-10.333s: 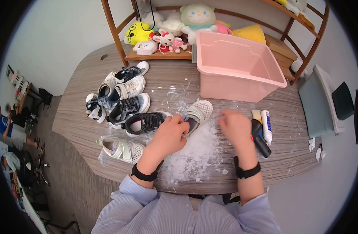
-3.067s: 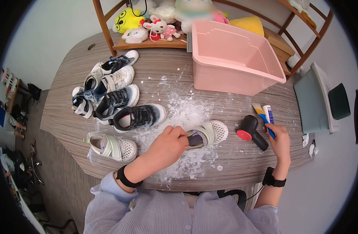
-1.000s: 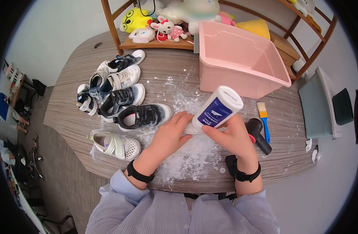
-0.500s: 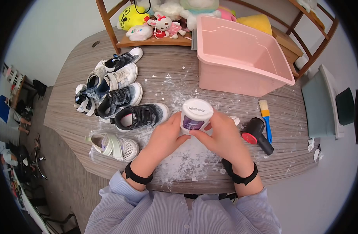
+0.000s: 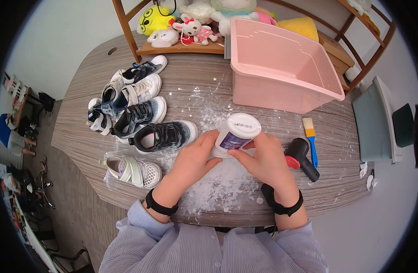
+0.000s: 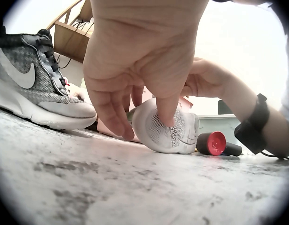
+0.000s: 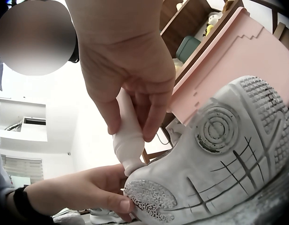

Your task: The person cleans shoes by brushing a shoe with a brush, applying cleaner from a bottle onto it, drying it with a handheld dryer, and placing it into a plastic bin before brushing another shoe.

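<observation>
The right hand (image 5: 268,157) has its grip clamped round a white bottle (image 5: 236,134) with a purple label, thumb on the near side and fingers wrapped behind. The bottle is turned upside down: its flat base points up toward the head camera and its long axis runs steeply down and slightly left from the grip. In the right wrist view the nozzle end (image 7: 130,166) meets the heel of a white mesh shoe (image 7: 219,164) lying on its side, sole outward.

The left hand (image 5: 195,157) sits just left of the bottle, fingers curled down onto that shoe. From the left wrist the fingertips (image 6: 168,112) press on the zigzag tread of the sole (image 6: 168,129), pinning it to the powder-strewn counter (image 5: 218,186). The shoe lies directly under both hands, nearly hidden from the head view, and the left hand is the nearer one to it.

Right of the grip lie a black tool with a red end (image 5: 300,159) and a blue-handled brush (image 5: 310,136); beyond stands a pink tub (image 5: 282,86). Left of the left hand lie a black sneaker (image 5: 163,135) and more shoes.
</observation>
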`<state>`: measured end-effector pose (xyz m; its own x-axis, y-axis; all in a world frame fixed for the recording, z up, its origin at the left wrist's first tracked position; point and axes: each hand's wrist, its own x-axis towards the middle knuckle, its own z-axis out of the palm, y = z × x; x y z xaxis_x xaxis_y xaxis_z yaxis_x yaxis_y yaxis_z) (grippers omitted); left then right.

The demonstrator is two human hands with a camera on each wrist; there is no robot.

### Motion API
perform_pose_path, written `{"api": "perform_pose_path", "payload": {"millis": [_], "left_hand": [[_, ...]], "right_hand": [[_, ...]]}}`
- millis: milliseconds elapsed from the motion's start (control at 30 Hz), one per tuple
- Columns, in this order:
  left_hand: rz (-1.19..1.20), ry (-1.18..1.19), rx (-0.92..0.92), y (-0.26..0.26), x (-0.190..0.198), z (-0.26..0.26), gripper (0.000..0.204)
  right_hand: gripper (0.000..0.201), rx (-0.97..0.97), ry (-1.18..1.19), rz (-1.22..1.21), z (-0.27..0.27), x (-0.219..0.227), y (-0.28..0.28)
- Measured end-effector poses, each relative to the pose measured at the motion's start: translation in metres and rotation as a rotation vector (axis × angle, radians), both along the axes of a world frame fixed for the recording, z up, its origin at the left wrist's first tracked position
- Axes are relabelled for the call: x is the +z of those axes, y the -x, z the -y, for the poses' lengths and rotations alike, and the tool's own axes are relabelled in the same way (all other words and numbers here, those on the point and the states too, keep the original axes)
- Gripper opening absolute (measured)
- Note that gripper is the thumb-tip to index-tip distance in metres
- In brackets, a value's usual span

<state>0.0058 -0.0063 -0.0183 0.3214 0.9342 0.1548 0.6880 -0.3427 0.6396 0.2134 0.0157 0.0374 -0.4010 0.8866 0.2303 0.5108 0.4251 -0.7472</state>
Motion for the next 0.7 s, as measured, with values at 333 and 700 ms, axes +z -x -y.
{"api": "perform_pose_path", "payload": {"millis": [333,700], "left_hand": [[0.033,-0.006,-0.004,-0.002,0.005,0.000,0.063],[0.034,-0.275,0.037,-0.009,0.010,0.000,0.052]], "right_hand": [[0.058,-0.007,0.046,0.023,-0.003,0.006,-0.010],[0.058,0.010,0.064,0.018,-0.005,0.009,-0.013]]}}
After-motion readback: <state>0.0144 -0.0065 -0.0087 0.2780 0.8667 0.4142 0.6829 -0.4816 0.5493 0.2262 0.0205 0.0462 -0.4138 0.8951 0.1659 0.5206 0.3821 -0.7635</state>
